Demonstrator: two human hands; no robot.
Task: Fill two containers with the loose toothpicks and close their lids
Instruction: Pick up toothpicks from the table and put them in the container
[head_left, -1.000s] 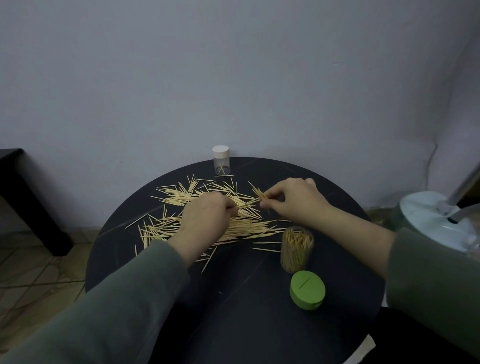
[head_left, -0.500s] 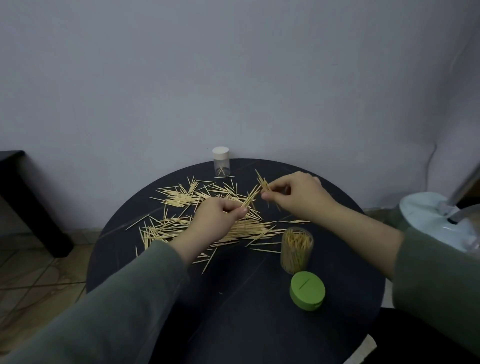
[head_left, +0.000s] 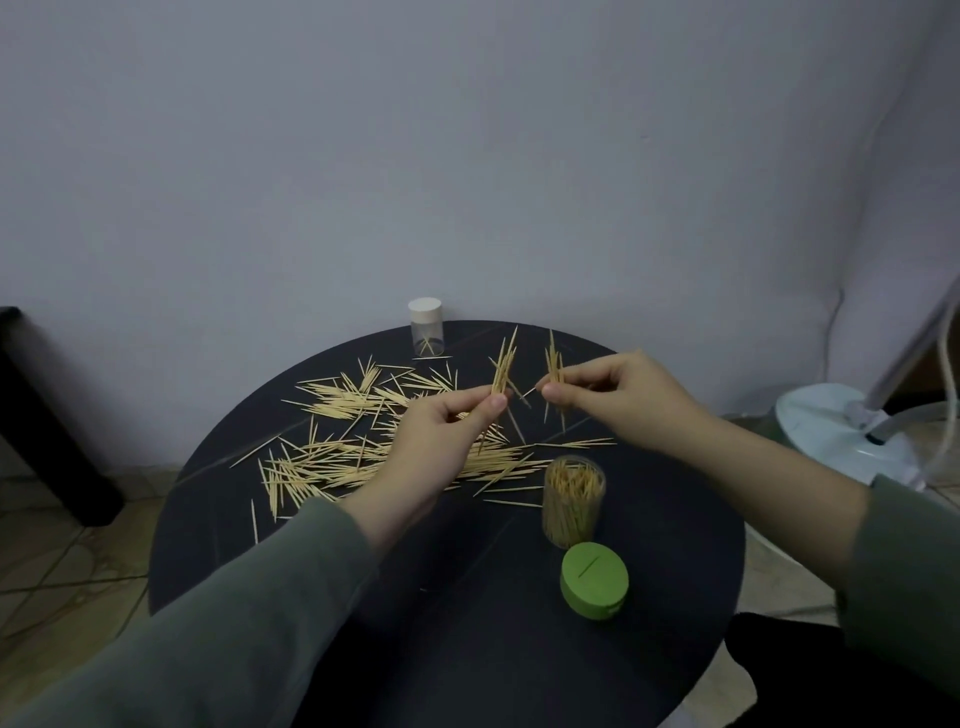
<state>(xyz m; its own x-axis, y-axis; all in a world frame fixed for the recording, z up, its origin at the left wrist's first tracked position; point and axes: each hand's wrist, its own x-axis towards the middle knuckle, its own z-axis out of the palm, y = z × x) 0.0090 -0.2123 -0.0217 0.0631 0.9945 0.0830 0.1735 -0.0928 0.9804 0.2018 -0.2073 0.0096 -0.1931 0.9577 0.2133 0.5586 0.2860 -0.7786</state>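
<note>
Head view: both hands are raised above the middle of the round black table (head_left: 322, 582), close together but not touching. The left hand (head_left: 431, 447), at centre frame, has its fingers curled and pinches a small bundle of toothpicks (head_left: 503, 366) between thumb and fingertips, the sticks fanning up and slightly right. The right hand (head_left: 618, 397), just right of it, pinches a second bundle (head_left: 554, 366) the same way, its points upward and a few ends hanging below the fingers. Both arms wear dull green sleeves.

Thin pale wooden sticks, the loose toothpicks (head_left: 332, 457), lie scattered across the left and centre of the matte tabletop. A clear cylindrical container (head_left: 573, 501) stands upright at centre right, open-topped and packed with upright picks. Its green lid (head_left: 595, 580), a smooth oval, lies just below it on the table with one pick on top. At the far edge, upper centre, a small clear jar (head_left: 426, 328) with a white cap holds a few picks.

A second ago both hands were down in the pile, gathering; they have since lifted clear, each with its own bundle
</note>
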